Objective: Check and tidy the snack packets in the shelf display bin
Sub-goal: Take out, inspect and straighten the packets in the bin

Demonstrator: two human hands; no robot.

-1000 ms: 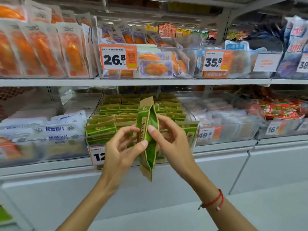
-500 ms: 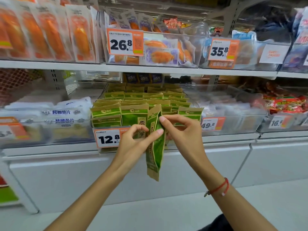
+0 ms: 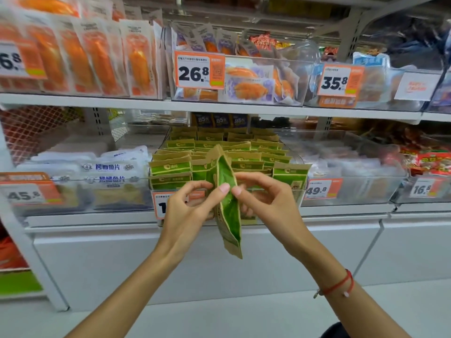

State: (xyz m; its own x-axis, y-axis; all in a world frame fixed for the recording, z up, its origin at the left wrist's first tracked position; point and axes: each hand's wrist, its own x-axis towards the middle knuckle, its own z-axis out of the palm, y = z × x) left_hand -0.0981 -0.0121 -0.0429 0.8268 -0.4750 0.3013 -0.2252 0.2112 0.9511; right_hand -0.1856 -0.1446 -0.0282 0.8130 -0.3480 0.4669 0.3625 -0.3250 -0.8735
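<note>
1. Since the earlier frame both hands sit a little higher against the bin (image 3: 296, 167), and the packet (image 3: 228, 208) is turned so its green face shows more fully.
2. Left hand (image 3: 188, 213) pinches the packet's near edge with thumb and forefinger; the other fingers curl loosely behind.
3. Right hand (image 3: 266, 203) meets it from the other side, forefinger tip on the same edge, the remaining fingers bent. Whether its thumb also grips is not visible.
4. Held upright, the packet hangs just in front of the bin, its lower end below the shelf (image 3: 97, 219) edge.
5. Risk: only fingertips near mid-height hold it, so it could slip and drop to the floor.
6. Risk: pushing it back carelessly could tip the front row of packets (image 3: 170, 167) or leave it crooked.
7. Hidden: the hands cover most of the bin's price tag (image 3: 159, 206), so only part of the number reads.
8. Print on the held packet is too blurred to check a date or seal.
9. Back rows in the bin are dim, so their order is hard to judge.
</note>
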